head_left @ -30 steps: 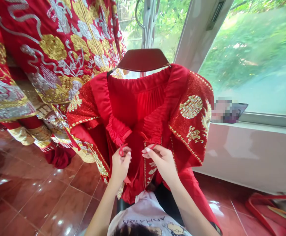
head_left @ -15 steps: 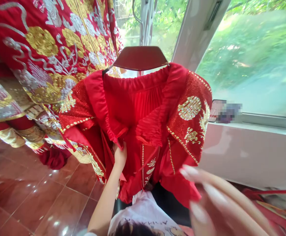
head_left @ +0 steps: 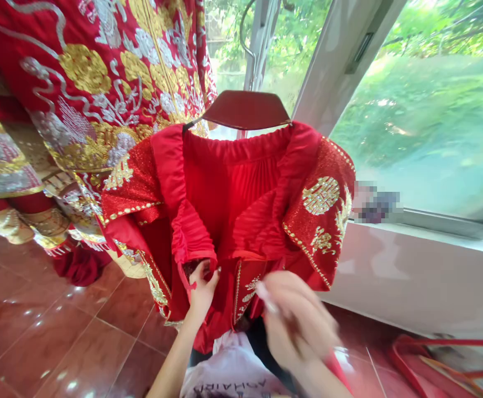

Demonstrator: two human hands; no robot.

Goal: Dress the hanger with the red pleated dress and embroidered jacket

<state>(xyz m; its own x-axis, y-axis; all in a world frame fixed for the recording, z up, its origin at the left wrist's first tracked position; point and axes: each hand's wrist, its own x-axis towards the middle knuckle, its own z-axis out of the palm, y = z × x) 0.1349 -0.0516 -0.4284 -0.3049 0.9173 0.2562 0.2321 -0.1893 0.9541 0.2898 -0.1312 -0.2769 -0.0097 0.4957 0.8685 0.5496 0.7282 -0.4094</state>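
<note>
Right hand (head_left: 302,318), a curled blur low before the gold-edged panel (head_left: 241,282); can't tell if it grips! Left hand (head_left: 204,283) is nearer, pinching the front edge (head_left: 200,258). One red garment (head_left: 229,213), one hanger (head_left: 247,110), straight ahead of two hands, shoulders stretching side to side, opening dropping towards the wearer's lap.

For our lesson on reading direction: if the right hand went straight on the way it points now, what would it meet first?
Probably the gold-patterned strip on the red garment; the right hand is blurred, so the gap is hard to judge.
</note>
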